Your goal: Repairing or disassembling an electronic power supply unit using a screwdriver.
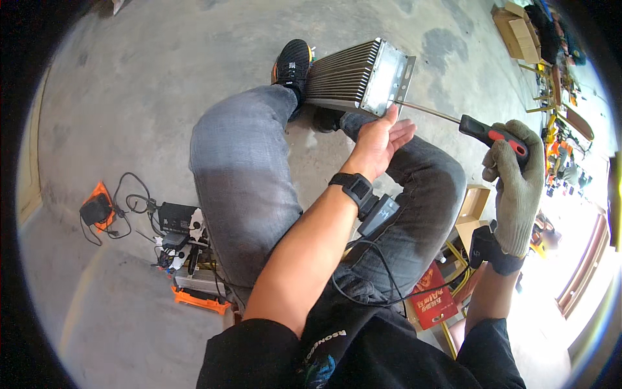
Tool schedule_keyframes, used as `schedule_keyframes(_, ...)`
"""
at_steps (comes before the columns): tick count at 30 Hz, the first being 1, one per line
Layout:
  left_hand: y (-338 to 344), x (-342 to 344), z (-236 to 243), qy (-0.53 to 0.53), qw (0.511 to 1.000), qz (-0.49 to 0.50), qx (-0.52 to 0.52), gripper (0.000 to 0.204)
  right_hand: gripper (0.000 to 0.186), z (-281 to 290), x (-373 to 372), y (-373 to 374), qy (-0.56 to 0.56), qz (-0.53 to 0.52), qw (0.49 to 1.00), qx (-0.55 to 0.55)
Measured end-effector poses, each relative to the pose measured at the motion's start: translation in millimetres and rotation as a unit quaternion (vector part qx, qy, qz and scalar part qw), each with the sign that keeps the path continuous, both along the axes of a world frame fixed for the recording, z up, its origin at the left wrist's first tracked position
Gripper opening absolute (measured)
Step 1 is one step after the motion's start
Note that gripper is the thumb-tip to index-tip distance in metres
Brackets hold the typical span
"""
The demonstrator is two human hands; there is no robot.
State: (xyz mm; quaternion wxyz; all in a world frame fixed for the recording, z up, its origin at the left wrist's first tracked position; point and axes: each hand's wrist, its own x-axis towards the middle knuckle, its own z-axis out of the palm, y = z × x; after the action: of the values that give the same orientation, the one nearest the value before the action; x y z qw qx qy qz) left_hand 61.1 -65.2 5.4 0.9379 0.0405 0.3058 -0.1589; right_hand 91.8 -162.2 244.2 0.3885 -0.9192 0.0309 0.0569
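Observation:
A finned metal housing (343, 74), like a heat sink, rests near my shoes with its flat silver end plate (383, 81) facing right. A drilled flange runs along that plate's edge. My right hand (518, 152), in a grey knitted glove, is closed around the black and red handle of a screwdriver (483, 129). Its long shaft points left, and the tip meets the flange's lower part. My bare left hand (382, 142) is open beside the tip, one finger up against the plate's lower corner and the others stretched out to the right. Whether it holds a screw is hidden.
Cables, a black box (178, 217) and orange-trimmed gear (201, 299) lie on the floor at left. A red box (433, 301) sits beside my right thigh. A cardboard box (516, 35) and scattered tools occupy the far right. A cable (389, 303) crosses my lap.

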Motion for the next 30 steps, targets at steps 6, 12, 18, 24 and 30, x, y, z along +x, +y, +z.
schedule_keyframes(6, -16.3, 4.7, -9.5, -0.003, 0.993, 0.091, -0.072, 0.025, 0.038, -2.2, 0.6, 0.6, 0.001, 0.0, 1.0, 0.008)
schedule_keyframes(12, -20.1, 6.2, -13.1, 0.012, 0.985, 0.132, -0.114, 0.022, 0.039, -2.2, 3.0, 1.4, 0.001, 0.001, 1.0, 0.008)
schedule_keyframes(18, -20.2, 8.9, -9.7, 0.038, 0.981, 0.142, -0.124, 0.02, 0.037, -4.7, 3.9, 7.2, 0.022, -0.002, 1.0, 0.002)
schedule_keyframes(24, -20.5, 10.3, 0.0, 0.057, 0.983, 0.135, -0.109, 0.019, 0.036, -7.7, 5.4, 3.8, 0.025, 0.004, 1.0, -0.008)
schedule_keyframes(30, -23.3, 12.6, -4.9, 0.07, 0.984, 0.131, -0.093, 0.011, 0.039, -12.7, 6.9, 8.3, 0.018, 0.014, 1.0, -0.002)
